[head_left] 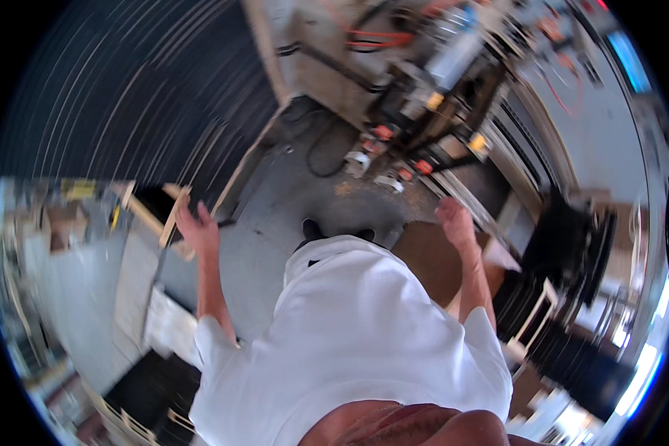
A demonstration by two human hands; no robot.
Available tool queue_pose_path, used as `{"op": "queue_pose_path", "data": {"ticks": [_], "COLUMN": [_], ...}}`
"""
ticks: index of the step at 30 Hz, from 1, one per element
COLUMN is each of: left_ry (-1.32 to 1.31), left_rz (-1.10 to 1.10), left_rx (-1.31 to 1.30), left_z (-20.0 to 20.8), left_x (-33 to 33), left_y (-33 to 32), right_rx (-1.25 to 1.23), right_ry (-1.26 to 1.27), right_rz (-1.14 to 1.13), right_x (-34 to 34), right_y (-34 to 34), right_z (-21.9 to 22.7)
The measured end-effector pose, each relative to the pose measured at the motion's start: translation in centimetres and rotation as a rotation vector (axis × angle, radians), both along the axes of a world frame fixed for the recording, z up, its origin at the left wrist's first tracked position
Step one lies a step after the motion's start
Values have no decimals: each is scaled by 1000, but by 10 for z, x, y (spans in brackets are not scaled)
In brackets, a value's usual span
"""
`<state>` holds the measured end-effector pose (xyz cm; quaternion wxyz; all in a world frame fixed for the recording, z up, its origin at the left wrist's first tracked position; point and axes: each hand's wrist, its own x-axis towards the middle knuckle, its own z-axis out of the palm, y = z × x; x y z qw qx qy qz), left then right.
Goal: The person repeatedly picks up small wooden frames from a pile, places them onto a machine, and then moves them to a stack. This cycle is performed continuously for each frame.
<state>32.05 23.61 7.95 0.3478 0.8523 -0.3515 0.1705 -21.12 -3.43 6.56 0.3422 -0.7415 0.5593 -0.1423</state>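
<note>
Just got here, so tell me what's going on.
A person in a white T-shirt stands on a grey floor, a large dark stack ahead-left, blurred machinery ahead-right. The left hand, fingers spread, is at a light wooden frame; whether they touch is unclear. The blurred right hand is near a brown panel. Neither hand visibly holds anything.

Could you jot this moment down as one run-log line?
left hand: fingers spread, near wooden frame | right hand: blurred, grip unclear | ahead: machine with orange parts
</note>
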Motion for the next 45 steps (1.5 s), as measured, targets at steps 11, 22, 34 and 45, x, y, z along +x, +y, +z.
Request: {"op": "queue_pose_path", "data": {"ticks": [11,22,34,45], "left_ry": [983,904,1549,1884], "left_rz": [-745,-1081,-829,-653], "left_rx": [-26,7,-14,-316], "left_z": [-38,0,26,-3], "left_x": [-263,-360,-413,-421], "left_y": [-201,-436,-732,-829], "right_rx": [-529,-273,-451,-470], "right_ry": [678,502,320,149], "right_rz": [-544,-1100,-1331,-928], "right_x": [-209,-261,-227,-161], "right_y": [63,176,144,8], "right_z": [193,138,197,203]}}
